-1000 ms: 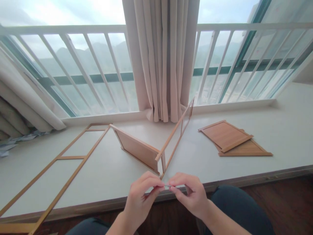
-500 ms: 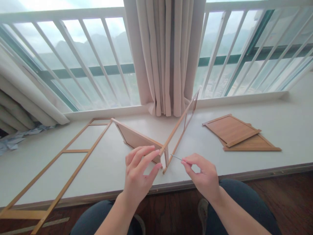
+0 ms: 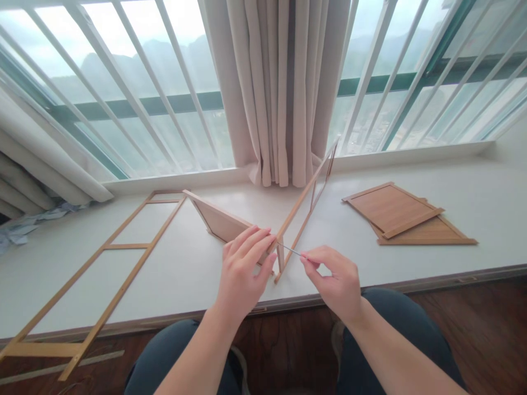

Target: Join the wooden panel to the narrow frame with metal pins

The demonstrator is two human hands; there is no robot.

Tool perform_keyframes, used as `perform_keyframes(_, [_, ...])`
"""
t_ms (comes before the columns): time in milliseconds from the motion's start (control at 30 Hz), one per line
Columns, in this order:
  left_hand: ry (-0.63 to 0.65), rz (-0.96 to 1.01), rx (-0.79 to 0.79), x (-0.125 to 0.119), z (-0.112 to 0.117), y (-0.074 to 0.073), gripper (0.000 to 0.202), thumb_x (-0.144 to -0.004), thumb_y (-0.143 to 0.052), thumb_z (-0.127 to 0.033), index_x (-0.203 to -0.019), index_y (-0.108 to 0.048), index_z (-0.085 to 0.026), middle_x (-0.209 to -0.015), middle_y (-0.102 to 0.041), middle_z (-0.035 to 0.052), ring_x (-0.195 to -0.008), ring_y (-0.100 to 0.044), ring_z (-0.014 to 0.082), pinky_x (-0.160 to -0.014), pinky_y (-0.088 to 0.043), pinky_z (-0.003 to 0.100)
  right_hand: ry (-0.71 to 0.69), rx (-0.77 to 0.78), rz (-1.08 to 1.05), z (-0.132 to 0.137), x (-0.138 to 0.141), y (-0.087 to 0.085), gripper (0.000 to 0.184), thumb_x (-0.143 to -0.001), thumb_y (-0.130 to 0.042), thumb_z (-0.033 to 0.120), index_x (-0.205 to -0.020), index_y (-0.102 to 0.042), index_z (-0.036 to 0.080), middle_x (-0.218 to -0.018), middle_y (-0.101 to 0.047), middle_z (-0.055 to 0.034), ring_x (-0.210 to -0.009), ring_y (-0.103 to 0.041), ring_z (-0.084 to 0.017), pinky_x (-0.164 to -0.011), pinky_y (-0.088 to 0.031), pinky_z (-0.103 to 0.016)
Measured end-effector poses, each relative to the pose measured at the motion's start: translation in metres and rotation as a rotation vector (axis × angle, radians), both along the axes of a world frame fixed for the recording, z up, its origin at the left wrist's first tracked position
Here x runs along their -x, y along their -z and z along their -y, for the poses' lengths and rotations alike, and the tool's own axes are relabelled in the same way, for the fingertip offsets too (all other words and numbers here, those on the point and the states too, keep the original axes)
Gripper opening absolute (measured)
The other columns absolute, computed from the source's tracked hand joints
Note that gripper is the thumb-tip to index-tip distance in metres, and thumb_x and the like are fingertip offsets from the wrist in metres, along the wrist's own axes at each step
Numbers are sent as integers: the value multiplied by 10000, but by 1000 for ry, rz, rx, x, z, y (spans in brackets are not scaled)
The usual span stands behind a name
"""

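Observation:
My left hand (image 3: 247, 263) is closed around the near corner where a wooden panel (image 3: 222, 218) meets an upright wooden frame (image 3: 302, 197). Its fingers lie over the top of the joint and the thumb is below, hiding part of the corner. Between the thumb and fingers of my right hand (image 3: 333, 277) is a thin metal hex key (image 3: 290, 249); its bent end, if any, is hidden in the grip. The key's far tip meets the frame's upper rail beside my left fingertips. Both wooden pieces stand on edge, forming a V.
A long wooden ladder-like frame (image 3: 127, 246) lies at the left, reaching past the edge of the white ledge (image 3: 173, 285). Two wooden panels (image 3: 395, 211) overlap flat at the right. Behind hang a beige curtain (image 3: 272, 93) and white railings (image 3: 181, 60). A strip (image 3: 94, 359) lies on the floor.
My left hand has moved right and closed onto the corner. My right hand has brought the hex key up and left, so its tip now reaches the upper rail. The view has tilted down slightly.

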State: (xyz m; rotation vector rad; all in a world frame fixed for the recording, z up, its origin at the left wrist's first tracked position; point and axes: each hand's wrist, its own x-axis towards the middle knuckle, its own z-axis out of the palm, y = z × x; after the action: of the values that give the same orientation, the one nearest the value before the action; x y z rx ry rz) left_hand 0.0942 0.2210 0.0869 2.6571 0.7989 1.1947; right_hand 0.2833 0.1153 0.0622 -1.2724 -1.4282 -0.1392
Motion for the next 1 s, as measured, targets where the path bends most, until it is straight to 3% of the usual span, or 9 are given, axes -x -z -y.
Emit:
perform_keyframes(500, [23,79,-27,-3,-1,7,280,-998,-644,-205,-1264,-721,-248,-1322,-754,45,-1338,-623,258,-1110,-468,447,-15,-27,170,0,-8,1,273,-905,-686,-12,-1058,-704,213,-885,-763,-42,-804,-700,-161,-749,-579,-287])
perform_keyframes(667, [25,92,-23,-3,-2,6,279,-995,-644,-197,-1256,-729,-247,-1325,-753,45,-1335,-629,261,-1115,-486,455,-7,-43,170,-1,-8,-1,231,-914,-689,16,-1023,-726,215,-869,-771,-38,-777,-693,-154,-736,-572,-288])
perform_keyframes(767, [25,98,-21,-4,-2,6,271,-996,-646,-205,-1248,-735,-248,-1314,-757,48,-1327,-635,265,-1108,-499,459,-3,17,2,-2,-4,1,115,-924,-706,106,-933,-745,215,-779,-746,-16,-663,-641,-135,-668,-552,-280])
perform_keyframes(833, [29,104,-23,-4,-2,7,270,-991,-654,-201,-1244,-737,-242,-1306,-760,52,-1327,-634,266,-1106,-505,458,-2,129,-233,-3,0,4,66,-921,-733,208,-858,-752,210,-730,-737,-16,-605,-613,-130,-618,-537,-276])
perform_keyframes(1000, [45,110,-40,-3,-5,9,276,-986,-663,-194,-1247,-741,-239,-1304,-761,54,-1327,-633,263,-1105,-515,450,-197,384,-1014,-8,13,2,305,-801,-835,414,-671,-682,185,-599,-673,-11,-487,-550,-108,-453,-431,-228])
